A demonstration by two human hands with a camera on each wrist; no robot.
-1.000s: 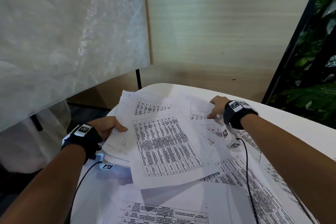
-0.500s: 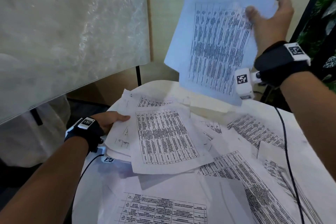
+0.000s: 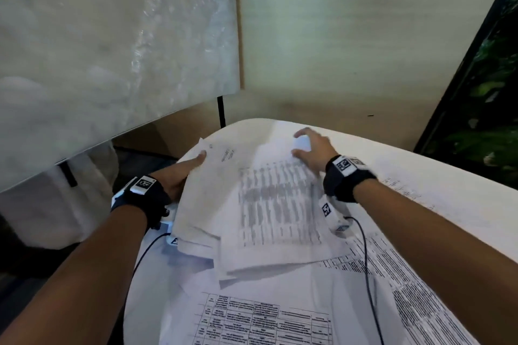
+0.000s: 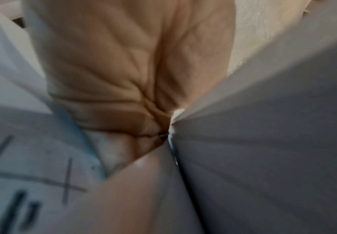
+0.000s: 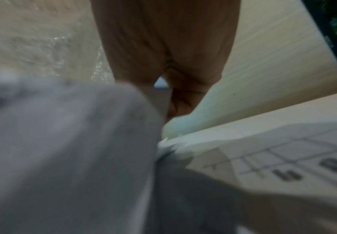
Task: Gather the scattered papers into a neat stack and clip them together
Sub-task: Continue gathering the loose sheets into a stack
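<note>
While loose printed sheets (image 3: 398, 288) lie scattered over the near and right parts of the pale round-edged table (image 3: 448, 176), a gathered bundle of white paper sheets with printed tables (image 3: 252, 210) sits at its far left. At the bundle's left edge, the left hand (image 3: 179, 176) grips it, thumb on top and fingers underneath. On the bundle's far right corner, the right hand (image 3: 311, 150) curls its thumb and fingers around the topmost sheet; motion blur hides the exact finger contact.
</note>
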